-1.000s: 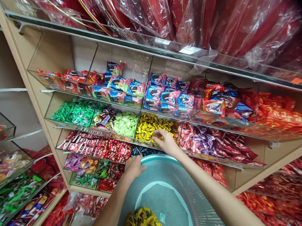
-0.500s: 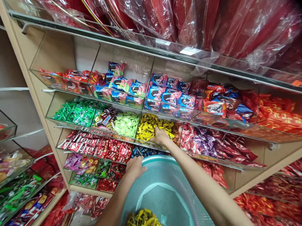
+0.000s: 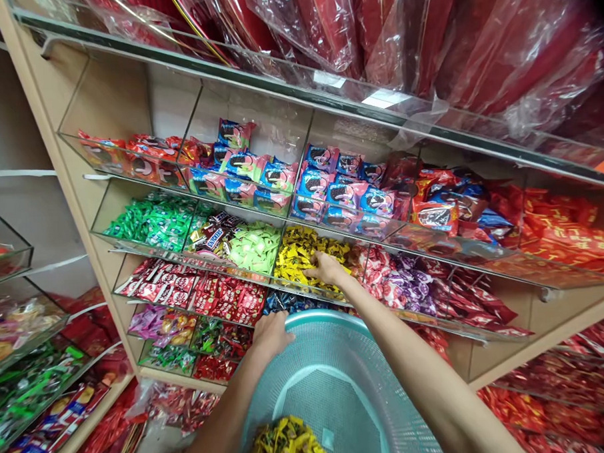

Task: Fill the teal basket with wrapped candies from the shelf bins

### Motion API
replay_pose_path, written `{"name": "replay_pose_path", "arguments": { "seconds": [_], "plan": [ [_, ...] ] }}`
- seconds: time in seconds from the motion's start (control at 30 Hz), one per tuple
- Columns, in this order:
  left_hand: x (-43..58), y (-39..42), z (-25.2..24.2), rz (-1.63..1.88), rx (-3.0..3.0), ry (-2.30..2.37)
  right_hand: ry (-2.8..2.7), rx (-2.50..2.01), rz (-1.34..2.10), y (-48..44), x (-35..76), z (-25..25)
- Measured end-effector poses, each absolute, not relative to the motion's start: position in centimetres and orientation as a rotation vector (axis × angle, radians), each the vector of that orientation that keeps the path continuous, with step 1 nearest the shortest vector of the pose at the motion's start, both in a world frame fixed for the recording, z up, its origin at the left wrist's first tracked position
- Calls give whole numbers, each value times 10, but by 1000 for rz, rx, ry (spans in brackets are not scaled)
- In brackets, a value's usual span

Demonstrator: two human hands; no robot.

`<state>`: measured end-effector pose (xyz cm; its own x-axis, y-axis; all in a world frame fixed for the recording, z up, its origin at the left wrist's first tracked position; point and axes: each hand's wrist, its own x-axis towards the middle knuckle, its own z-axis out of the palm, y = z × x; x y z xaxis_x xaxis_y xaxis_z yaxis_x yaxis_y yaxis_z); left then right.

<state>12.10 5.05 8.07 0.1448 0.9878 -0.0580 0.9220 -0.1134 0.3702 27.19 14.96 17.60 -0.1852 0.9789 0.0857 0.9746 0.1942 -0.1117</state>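
My left hand (image 3: pixel 271 335) grips the far rim of a teal plastic basket (image 3: pixel 369 384), held just below the shelves. A heap of yellow wrapped candies (image 3: pixel 286 444) lies in the basket's bottom. My right hand (image 3: pixel 326 268) reaches into a clear shelf bin of yellow candies (image 3: pixel 296 253), fingers curled down into the pile. What the fingers hold is hidden among the wrappers.
Clear acrylic bins hold green candies (image 3: pixel 149 223), light-green candies (image 3: pixel 253 247), red KitKat packs (image 3: pixel 159 283), blue biscuit packs (image 3: pixel 338 191) and pink and purple sweets (image 3: pixel 409 282). Red goods in plastic bags (image 3: pixel 423 27) fill the top shelf. More bins (image 3: pixel 23 372) stand at left.
My right hand moved from the bin's front edge deeper into the yellow candies and curled its fingers. The left hand and the basket stayed nearly still.
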Motion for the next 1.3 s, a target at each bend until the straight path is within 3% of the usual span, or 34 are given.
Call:
{"name": "replay_pose_path", "arguments": {
  "seconds": [0.2,0.5,1.03,1.3],
  "plan": [
    [122,53,76,303,2114,1842,-2355,-1843,-83,136,259,191],
    [124,56,75,302,2132,1838,-2388,-2017,176,141,231,187],
    [122,58,76,266,2133,1836,-2591,-1720,101,143,254,183],
    [120,61,76,250,2135,1841,-2644,-1912,140,148,249,192]
  ]
}}
